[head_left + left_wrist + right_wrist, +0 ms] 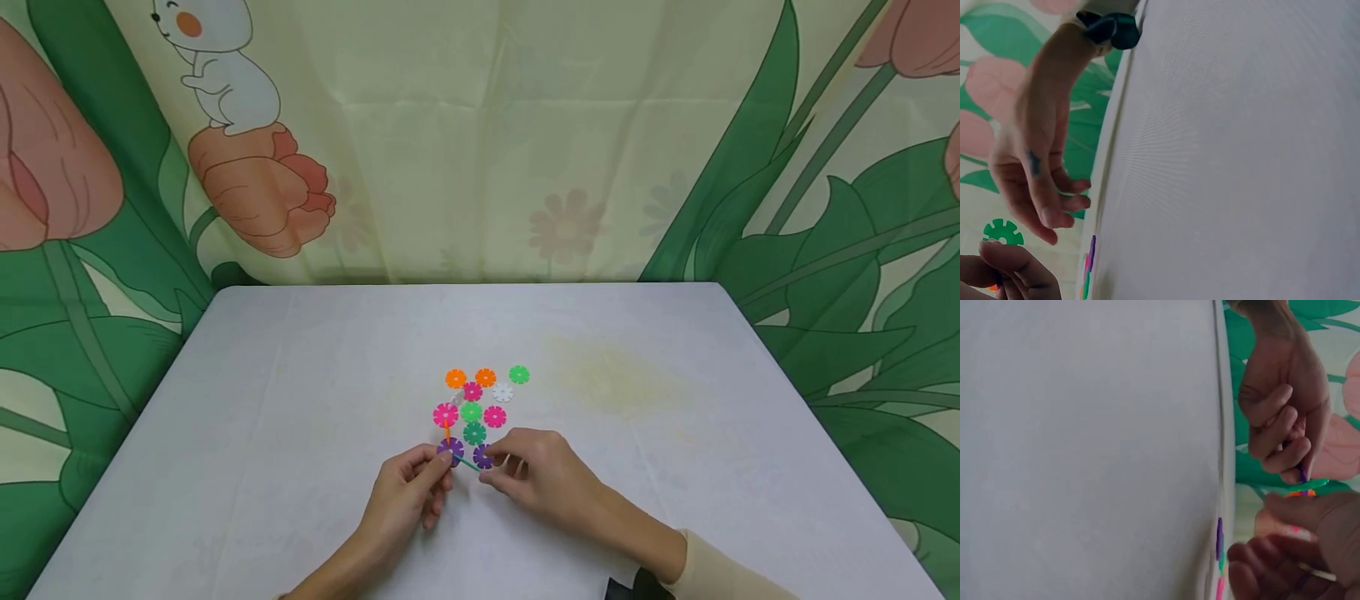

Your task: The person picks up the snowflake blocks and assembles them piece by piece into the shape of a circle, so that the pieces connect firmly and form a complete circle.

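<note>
Head view: the left hand pinches a purple disc, a green disc edge-on at its lower right, the right hand just beyond, fingers parted, contact unclear; holding the purple disc steady while pressing squarely should work best.

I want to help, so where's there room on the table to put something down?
The white cloth-covered table looks bare left of the left hand, right of the right hand, and behind the colourful round notched discs, towards the patterned fabric backdrop. It's crowded around the discs and between both hands.
</note>
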`<state>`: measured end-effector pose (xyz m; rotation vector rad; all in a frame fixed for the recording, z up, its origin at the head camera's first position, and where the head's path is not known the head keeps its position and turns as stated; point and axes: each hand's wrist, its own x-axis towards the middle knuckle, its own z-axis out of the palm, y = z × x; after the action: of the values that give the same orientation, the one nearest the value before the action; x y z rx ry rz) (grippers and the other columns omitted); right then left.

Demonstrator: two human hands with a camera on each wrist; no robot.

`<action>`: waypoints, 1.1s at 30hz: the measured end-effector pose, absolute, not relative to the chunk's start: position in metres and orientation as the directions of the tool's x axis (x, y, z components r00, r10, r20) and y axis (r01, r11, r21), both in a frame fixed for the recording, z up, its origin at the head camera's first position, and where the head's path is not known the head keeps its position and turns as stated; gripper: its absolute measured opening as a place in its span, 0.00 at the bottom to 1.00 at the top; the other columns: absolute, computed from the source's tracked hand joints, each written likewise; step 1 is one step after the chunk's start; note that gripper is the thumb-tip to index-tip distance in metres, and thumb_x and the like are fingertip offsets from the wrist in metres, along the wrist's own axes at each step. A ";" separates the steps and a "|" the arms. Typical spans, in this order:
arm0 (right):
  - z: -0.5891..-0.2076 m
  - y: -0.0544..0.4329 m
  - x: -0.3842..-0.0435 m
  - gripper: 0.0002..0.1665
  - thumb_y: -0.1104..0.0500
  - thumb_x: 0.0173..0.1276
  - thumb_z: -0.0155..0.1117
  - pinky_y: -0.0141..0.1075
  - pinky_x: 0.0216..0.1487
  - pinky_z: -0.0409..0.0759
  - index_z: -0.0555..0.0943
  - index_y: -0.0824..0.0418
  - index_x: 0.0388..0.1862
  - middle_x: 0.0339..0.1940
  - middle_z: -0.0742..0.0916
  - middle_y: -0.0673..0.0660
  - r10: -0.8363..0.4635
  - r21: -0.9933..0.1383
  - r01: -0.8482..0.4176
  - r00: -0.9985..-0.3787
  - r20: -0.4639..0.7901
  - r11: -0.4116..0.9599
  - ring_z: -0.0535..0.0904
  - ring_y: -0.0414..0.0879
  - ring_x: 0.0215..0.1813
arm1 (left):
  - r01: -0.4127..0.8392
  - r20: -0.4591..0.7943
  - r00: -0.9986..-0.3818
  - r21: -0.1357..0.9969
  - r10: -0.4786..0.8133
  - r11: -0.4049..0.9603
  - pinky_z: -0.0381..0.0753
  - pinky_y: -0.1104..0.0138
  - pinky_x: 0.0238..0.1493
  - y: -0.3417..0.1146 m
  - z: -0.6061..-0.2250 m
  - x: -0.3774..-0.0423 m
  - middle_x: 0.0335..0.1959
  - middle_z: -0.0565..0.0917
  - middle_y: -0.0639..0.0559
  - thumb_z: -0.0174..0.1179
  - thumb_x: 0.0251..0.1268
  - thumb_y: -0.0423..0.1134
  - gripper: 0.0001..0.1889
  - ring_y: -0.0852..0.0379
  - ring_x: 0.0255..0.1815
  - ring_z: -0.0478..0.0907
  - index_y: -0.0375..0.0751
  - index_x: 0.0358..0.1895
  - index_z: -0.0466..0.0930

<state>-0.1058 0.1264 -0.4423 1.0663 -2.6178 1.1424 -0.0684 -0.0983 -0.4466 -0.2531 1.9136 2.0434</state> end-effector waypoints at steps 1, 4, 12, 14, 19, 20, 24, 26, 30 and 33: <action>-0.443 0.126 -0.107 0.12 0.58 0.63 0.82 0.23 0.35 0.83 0.91 0.59 0.43 0.31 0.90 0.46 -0.549 -0.617 -0.592 -0.784 0.290 0.519 0.81 0.31 0.31 | -0.359 -0.352 -0.929 0.933 0.112 -0.042 0.72 0.72 0.19 -0.099 -0.447 -0.069 0.28 0.82 0.53 0.62 0.79 0.45 0.16 0.60 0.21 0.71 0.31 0.45 0.79; -0.445 0.126 -0.112 0.15 0.55 0.63 0.82 0.25 0.33 0.80 0.91 0.60 0.45 0.28 0.87 0.44 -0.501 -0.621 -0.472 -0.853 0.143 0.625 0.77 0.30 0.29 | -0.372 -0.367 -0.924 0.928 0.104 -0.028 0.72 0.72 0.19 -0.100 -0.446 -0.069 0.28 0.82 0.54 0.61 0.80 0.46 0.16 0.60 0.22 0.71 0.32 0.45 0.80; -0.451 0.125 -0.120 0.23 0.53 0.61 0.83 0.27 0.33 0.75 0.90 0.61 0.53 0.26 0.82 0.40 -0.459 -0.647 -0.366 -0.888 0.028 0.669 0.72 0.32 0.27 | -0.383 -0.378 -0.919 0.923 0.117 -0.031 0.71 0.71 0.19 -0.100 -0.446 -0.071 0.28 0.81 0.55 0.61 0.80 0.46 0.16 0.60 0.22 0.70 0.32 0.46 0.80; -0.453 0.124 -0.121 0.24 0.53 0.61 0.83 0.27 0.33 0.75 0.90 0.61 0.54 0.25 0.82 0.41 -0.456 -0.650 -0.368 -0.889 0.037 0.665 0.72 0.32 0.27 | -0.384 -0.379 -0.918 0.923 0.118 -0.030 0.72 0.71 0.19 -0.100 -0.446 -0.071 0.28 0.82 0.55 0.61 0.80 0.46 0.16 0.60 0.22 0.71 0.32 0.46 0.80; -0.455 0.120 -0.121 0.21 0.53 0.61 0.83 0.27 0.29 0.72 0.92 0.58 0.52 0.24 0.80 0.40 -0.447 -0.627 -0.375 -0.893 0.047 0.683 0.70 0.32 0.27 | -0.385 -0.379 -0.918 0.922 0.119 -0.036 0.71 0.72 0.18 -0.100 -0.447 -0.070 0.27 0.81 0.55 0.62 0.79 0.46 0.16 0.61 0.21 0.70 0.32 0.46 0.80; -0.455 0.119 -0.120 0.21 0.53 0.61 0.83 0.26 0.29 0.72 0.92 0.57 0.52 0.24 0.80 0.40 -0.444 -0.621 -0.373 -0.895 0.045 0.689 0.70 0.32 0.27 | -0.384 -0.378 -0.918 0.922 0.120 -0.038 0.71 0.72 0.18 -0.100 -0.447 -0.070 0.27 0.81 0.55 0.62 0.79 0.45 0.16 0.61 0.21 0.70 0.32 0.46 0.80; -0.454 0.118 -0.119 0.17 0.55 0.60 0.84 0.26 0.29 0.72 0.92 0.57 0.48 0.25 0.80 0.41 -0.427 -0.627 -0.359 -0.903 0.046 0.691 0.71 0.33 0.27 | -0.382 -0.375 -0.919 0.923 0.123 -0.039 0.71 0.72 0.18 -0.100 -0.447 -0.069 0.27 0.81 0.55 0.62 0.79 0.46 0.16 0.61 0.21 0.70 0.32 0.46 0.80; -0.454 0.118 -0.119 0.16 0.56 0.59 0.84 0.27 0.29 0.73 0.91 0.58 0.45 0.27 0.81 0.41 -0.414 -0.646 -0.337 -0.909 0.035 0.685 0.71 0.34 0.27 | -0.380 -0.373 -0.919 0.924 0.126 -0.042 0.71 0.72 0.18 -0.100 -0.448 -0.070 0.27 0.81 0.55 0.62 0.79 0.46 0.16 0.61 0.21 0.70 0.32 0.45 0.80; -0.452 0.119 -0.119 0.16 0.57 0.58 0.85 0.28 0.27 0.74 0.89 0.59 0.42 0.27 0.82 0.44 -0.385 -0.687 -0.278 -0.923 -0.003 0.672 0.72 0.35 0.26 | -0.379 -0.371 -0.919 0.924 0.131 -0.041 0.71 0.72 0.19 -0.101 -0.449 -0.070 0.27 0.81 0.55 0.62 0.79 0.46 0.16 0.61 0.21 0.70 0.33 0.45 0.80; -0.451 0.121 -0.120 0.14 0.57 0.59 0.85 0.27 0.25 0.73 0.87 0.58 0.38 0.25 0.81 0.45 -0.372 -0.708 -0.243 -0.928 -0.030 0.663 0.72 0.35 0.25 | -0.383 -0.376 -0.918 0.923 0.130 -0.039 0.71 0.71 0.19 -0.101 -0.449 -0.070 0.27 0.81 0.55 0.62 0.79 0.46 0.16 0.61 0.21 0.70 0.33 0.46 0.80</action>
<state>-0.1198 0.1206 -0.4512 0.5631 -3.0202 1.2431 -0.0702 -0.1008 -0.4490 -0.2672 1.8927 2.0192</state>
